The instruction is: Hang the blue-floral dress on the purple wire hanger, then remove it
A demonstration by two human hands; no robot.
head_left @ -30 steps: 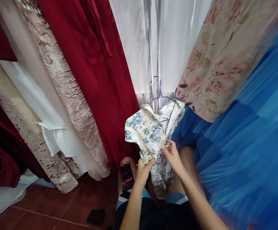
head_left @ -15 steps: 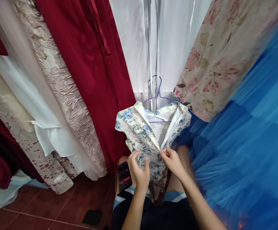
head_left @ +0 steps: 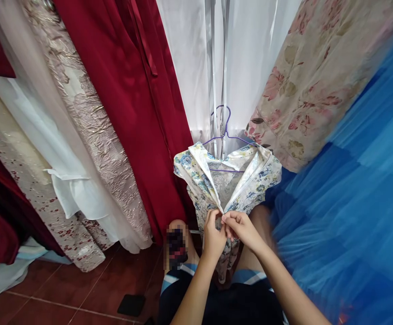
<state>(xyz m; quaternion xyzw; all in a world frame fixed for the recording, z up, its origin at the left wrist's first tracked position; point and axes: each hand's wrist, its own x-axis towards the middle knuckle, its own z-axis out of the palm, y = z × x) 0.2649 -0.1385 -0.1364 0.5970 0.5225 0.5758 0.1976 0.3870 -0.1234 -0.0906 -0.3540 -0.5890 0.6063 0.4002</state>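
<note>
A white dress with a blue and yellow floral print hangs in front of me on a purple hanger. Its front opening forms a V, with the edges folded outward. My left hand is closed on the cloth at the bottom of the V. Right beside it, my right hand pinches the same spot, where the two edges meet. Whatever small part lies between the fingertips is hidden. Below my hands the dress's lower part hangs between my legs.
Long garments surround the dress: a dark red one, a white one, a pink floral one and blue tulle. A partly blurred phone rests on my left thigh. A dark flat object lies on the tiled floor.
My left hand has moved right, from open beside the dress to closed at the bottom of the V, next to my right hand. The dress has shifted slightly to the right.
</note>
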